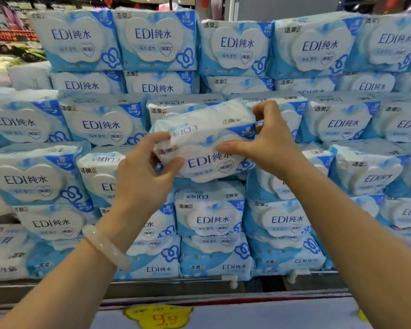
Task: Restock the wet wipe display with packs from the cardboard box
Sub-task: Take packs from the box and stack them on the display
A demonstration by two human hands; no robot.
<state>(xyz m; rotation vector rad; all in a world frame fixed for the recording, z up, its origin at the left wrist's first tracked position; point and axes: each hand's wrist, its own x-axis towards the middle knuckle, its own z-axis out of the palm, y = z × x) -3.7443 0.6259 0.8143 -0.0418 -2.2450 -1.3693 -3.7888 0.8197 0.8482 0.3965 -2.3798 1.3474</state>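
While a single wet wipe pack (204,141) is held in front of the stacked display (318,48), the placement step is judged to be in hand. The pack's left end is gripped by the left hand (142,174), thumb on the printed front and fingers curled over the top edge. Its right end is clasped by the right hand (268,141), thumb laid across the front and fingers hooked over the upper right corner. Both hands are closed firmly on the pack; neither is free. The pack is carried slightly tilted, clear of the tier directly beneath the grip. Behind and below the grip, an uneven gap in the stepped rows is noted. The cardboard box is not in view. For the next move, the pack should probably be levelled, printed face outward, lowered onto the packs under the grip, and released only once seated. A pale bangle (105,245) is noted on the left wrist.
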